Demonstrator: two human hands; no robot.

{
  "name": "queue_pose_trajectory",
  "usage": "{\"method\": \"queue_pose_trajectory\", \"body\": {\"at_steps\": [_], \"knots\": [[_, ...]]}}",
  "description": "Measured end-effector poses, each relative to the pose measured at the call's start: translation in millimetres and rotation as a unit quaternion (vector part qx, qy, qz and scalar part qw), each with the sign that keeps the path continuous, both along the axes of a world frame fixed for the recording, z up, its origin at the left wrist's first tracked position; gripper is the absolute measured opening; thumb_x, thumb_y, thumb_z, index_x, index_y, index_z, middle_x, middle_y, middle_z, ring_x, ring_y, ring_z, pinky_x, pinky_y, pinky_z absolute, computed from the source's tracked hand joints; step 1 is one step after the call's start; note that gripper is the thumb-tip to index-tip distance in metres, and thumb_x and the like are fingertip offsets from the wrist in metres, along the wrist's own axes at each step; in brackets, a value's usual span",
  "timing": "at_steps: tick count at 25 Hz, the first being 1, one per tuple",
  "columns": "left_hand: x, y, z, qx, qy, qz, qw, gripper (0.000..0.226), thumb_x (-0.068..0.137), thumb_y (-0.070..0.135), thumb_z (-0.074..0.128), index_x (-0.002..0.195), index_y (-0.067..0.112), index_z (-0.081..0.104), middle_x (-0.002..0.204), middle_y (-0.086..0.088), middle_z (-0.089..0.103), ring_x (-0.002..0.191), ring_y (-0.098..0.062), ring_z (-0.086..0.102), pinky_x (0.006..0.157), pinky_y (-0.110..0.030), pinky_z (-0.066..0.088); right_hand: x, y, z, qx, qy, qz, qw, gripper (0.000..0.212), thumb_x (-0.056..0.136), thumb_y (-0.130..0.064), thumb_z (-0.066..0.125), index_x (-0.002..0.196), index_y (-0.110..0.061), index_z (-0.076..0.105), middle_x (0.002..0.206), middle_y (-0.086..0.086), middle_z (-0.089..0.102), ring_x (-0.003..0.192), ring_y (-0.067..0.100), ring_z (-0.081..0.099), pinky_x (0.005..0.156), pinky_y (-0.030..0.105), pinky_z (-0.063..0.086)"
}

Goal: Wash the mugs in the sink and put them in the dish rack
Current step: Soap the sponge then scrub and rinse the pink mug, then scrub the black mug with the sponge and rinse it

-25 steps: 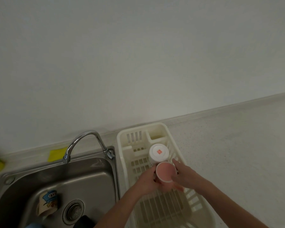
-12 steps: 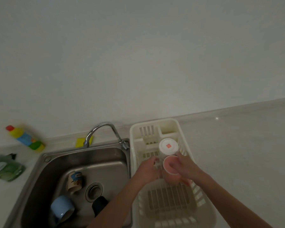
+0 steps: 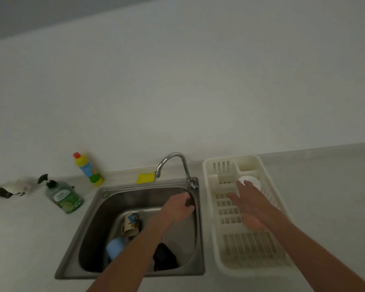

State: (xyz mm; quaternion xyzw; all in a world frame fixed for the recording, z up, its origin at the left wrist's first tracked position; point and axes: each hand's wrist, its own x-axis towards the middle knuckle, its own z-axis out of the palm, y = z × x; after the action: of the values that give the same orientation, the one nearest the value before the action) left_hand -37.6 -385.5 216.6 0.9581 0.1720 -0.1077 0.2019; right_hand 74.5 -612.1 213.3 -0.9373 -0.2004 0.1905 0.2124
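sink (image 3: 97,234): black mug (image 3: 163,258) nearest, blue mug (image 3: 115,247), cartoon mug (image 3: 131,224) beyond. left hand (image 3: 177,208) above basin, fingers loosely curled, holding nothing. right hand (image 3: 251,205) over dish rack (image 3: 226,260), fingers spread, covering pink mug; white mug (image 3: 251,181) upturned behind. faucet (image 3: 175,165) farthest.

View: one camera, worn on my head.
Position: above the counter's front edge, over the sink (image 3: 97,209) and dish rack (image 3: 209,199).
Facing: forward and down, wide-angle; bare wall fills the upper half.
Nearness: close; my forearms enter from the bottom edge.
Shared views: only this one.
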Motion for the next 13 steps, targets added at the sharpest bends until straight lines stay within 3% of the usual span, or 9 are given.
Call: {"method": "queue_pose_trajectory", "body": {"at_steps": [5, 8, 13], "knots": [[-95, 77, -6, 0.008, 0.018, 0.024, 1.0, 0.031, 0.094, 0.026, 0.057, 0.122, 0.011, 0.055, 0.128, -0.007, 0.06, 0.115, -0.025, 0.057, 0.092, -0.033, 0.044, -88, 89, 18, -0.024, -0.028, 0.055, 0.998, 0.057, 0.101, -0.05, 0.039, 0.145, -0.013, 0.038, 0.152, 0.014, 0.034, 0.145, 0.029, 0.028, 0.113, 0.038, 0.027], [-148, 119, -22, 0.004, 0.023, 0.027, 0.999, 0.037, 0.096, 0.028, 0.055, 0.129, 0.011, 0.053, 0.135, -0.009, 0.055, 0.124, -0.026, 0.052, 0.098, -0.032, 0.041, -138, 139, 7, -0.053, -0.013, 0.101, 0.993, 0.053, 0.098, -0.054, 0.041, 0.131, -0.013, 0.051, 0.133, 0.013, 0.053, 0.131, 0.03, 0.045, 0.103, 0.035, 0.038], [-194, 174, -41, -0.025, 0.03, 0.061, 0.997, 0.023, 0.098, 0.024, 0.05, 0.117, 0.013, 0.056, 0.115, -0.007, 0.061, 0.105, -0.021, 0.059, 0.095, -0.033, 0.05, -189, 193, 2, -0.081, 0.009, 0.116, 0.99, 0.05, 0.099, -0.052, 0.043, 0.125, -0.011, 0.054, 0.127, 0.011, 0.052, 0.115, 0.023, 0.053, 0.09, 0.032, 0.043]]}}
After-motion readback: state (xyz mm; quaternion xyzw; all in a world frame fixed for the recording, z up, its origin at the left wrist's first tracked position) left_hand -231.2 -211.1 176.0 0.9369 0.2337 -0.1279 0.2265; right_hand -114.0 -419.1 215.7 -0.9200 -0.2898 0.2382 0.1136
